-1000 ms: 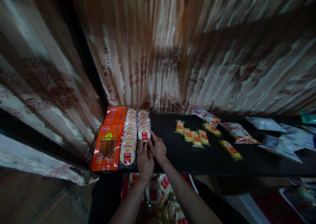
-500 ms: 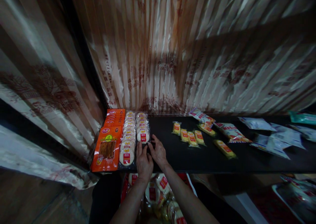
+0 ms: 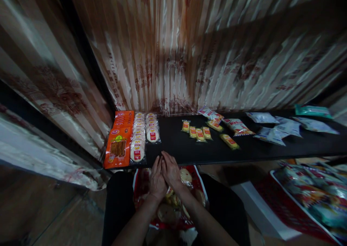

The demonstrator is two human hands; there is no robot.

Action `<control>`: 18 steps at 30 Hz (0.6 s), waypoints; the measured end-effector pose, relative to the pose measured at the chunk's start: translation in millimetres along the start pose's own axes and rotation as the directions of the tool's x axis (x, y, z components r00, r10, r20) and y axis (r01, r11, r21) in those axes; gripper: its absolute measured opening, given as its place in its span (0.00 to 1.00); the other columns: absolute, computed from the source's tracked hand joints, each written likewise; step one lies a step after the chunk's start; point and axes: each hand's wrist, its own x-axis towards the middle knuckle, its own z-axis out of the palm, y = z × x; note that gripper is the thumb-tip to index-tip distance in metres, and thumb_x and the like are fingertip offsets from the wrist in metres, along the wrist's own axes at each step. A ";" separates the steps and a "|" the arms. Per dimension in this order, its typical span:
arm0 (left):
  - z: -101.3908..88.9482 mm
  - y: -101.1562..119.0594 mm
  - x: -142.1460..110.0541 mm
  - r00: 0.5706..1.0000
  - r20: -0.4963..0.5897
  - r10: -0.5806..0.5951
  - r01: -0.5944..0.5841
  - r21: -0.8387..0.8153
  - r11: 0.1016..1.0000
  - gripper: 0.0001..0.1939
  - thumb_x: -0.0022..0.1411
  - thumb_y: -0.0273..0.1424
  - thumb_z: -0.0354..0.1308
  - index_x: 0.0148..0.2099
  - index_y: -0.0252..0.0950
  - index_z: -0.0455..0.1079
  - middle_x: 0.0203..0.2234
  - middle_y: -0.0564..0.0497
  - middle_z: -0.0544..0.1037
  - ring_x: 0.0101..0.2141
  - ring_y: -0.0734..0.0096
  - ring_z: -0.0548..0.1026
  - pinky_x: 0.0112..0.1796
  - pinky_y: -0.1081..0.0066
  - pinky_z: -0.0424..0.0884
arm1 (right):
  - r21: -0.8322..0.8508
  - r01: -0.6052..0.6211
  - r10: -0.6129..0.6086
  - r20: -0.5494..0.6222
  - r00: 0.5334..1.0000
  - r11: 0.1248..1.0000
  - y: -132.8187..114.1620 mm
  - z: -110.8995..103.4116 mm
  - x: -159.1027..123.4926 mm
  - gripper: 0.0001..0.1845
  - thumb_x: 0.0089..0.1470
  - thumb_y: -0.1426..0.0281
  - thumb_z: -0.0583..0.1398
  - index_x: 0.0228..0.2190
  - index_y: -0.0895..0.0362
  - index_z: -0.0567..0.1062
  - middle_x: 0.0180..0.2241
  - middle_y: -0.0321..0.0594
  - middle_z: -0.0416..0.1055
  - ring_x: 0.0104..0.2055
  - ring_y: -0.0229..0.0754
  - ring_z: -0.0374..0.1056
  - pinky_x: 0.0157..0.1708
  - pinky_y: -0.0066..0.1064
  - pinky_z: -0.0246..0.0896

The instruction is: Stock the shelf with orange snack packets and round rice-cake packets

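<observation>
My left hand (image 3: 156, 176) and my right hand (image 3: 171, 171) lie side by side, touching, with fingers stretched out and nothing in them. Their fingertips sit at the front edge of the black shelf (image 3: 244, 150). Below them, in my lap, is a red bag (image 3: 197, 181) with several round cracker packets. On the shelf's left end stand a stack of orange packets (image 3: 118, 148) and two rows of round cracker packets, a longer one (image 3: 137, 146) and a shorter one (image 3: 152, 130). The shorter row is nearest my hands.
Several small yellow packets (image 3: 196, 132) lie mid-shelf, red-and-white packs (image 3: 238, 126) behind them, and white and blue packs (image 3: 273, 134) farther right. Striped satin curtains (image 3: 189, 47) hang behind and to the left. Another red bag of packets (image 3: 306, 195) sits at lower right.
Both hands have drawn back from the shorter cracker row to the shelf's front edge, over the bag in my lap. The view has tilted down and pulled away.
</observation>
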 end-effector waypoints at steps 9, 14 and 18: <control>25.8 -16.9 -93.6 0.944 0.300 -0.138 0.113 0.098 0.989 0.28 0.59 0.31 0.49 0.62 0.33 0.57 0.60 0.43 0.60 0.61 0.56 0.54 0.59 0.55 0.56 | -0.072 0.097 -0.082 0.184 0.979 0.993 30.5 4.3 -96.4 0.27 0.52 0.77 0.49 0.54 0.58 0.66 0.56 0.47 0.63 0.61 0.48 0.53 0.58 0.46 0.54; 17.0 -13.4 -123.6 0.894 0.409 -0.181 0.159 0.089 0.983 0.22 0.57 0.32 0.49 0.52 0.33 0.69 0.60 0.45 0.61 0.61 0.56 0.55 0.60 0.56 0.54 | -0.147 -0.059 0.096 0.258 0.961 0.987 70.1 3.7 -154.8 0.22 0.50 0.72 0.52 0.48 0.62 0.72 0.51 0.54 0.67 0.55 0.53 0.62 0.53 0.45 0.61; -8.7 -0.4 -109.1 0.833 0.487 -0.264 0.251 0.094 0.963 0.22 0.56 0.34 0.50 0.51 0.35 0.70 0.58 0.46 0.64 0.59 0.58 0.59 0.59 0.60 0.55 | -0.199 -0.143 0.181 0.191 0.965 0.970 76.3 -21.3 -161.3 0.20 0.54 0.65 0.52 0.45 0.60 0.73 0.49 0.53 0.69 0.53 0.53 0.64 0.53 0.44 0.60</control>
